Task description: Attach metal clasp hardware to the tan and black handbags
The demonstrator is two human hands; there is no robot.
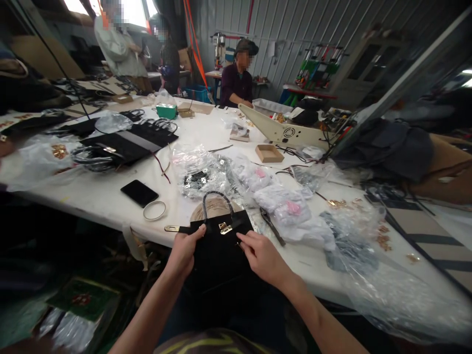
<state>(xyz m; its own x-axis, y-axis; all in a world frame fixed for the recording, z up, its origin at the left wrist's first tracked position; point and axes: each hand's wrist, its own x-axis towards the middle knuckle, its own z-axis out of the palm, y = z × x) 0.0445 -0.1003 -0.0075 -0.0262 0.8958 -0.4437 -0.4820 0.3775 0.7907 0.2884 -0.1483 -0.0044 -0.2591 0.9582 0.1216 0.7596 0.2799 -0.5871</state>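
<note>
L hand (185, 250) in pinch on blk handbag (219, 253), R hand (264, 254) at its edge (grip unclear), gold clasp (226, 229) btwn

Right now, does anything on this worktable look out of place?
Possibly: small gold pieces lie scattered beside the clear plastic on the right, perhaps spilled. The black handbag shows no obvious damage.

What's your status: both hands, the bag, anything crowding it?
Left hand gripping black bag near upper left corner. Right hand at bag's right side, fingertips near gold clasp. Handle up. Dark tool and plastic-wrapped bundles close beyond right hand.
</note>
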